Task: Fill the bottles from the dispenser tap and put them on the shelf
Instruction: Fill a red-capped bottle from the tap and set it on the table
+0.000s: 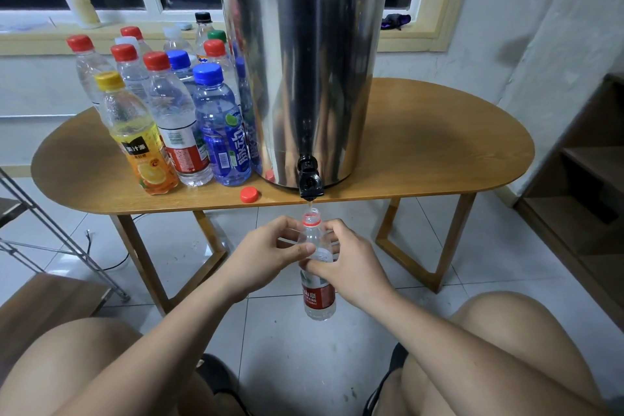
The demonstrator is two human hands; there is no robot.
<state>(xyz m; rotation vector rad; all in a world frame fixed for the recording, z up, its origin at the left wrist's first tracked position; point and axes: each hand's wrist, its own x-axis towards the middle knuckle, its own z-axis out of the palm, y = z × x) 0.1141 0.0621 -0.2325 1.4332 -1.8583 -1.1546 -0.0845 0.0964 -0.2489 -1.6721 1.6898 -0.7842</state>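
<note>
A clear uncapped bottle (317, 297) with a red label hangs upright below the table edge, its mouth right under the black tap (310, 181) of the steel dispenser (304, 61). A thin stream runs from the tap into the bottle. My left hand (266, 255) grips the bottle's shoulder from the left, and my right hand (351, 262) grips it from the right. A loose red cap (250, 194) lies on the wooden table (422, 152) left of the tap.
Several capped bottles (175, 111) stand in a group on the table's left, beside the dispenser. A wooden shelf (587, 179) stands against the wall at right. A metal rack (50, 240) is at left. My knees frame the tiled floor below.
</note>
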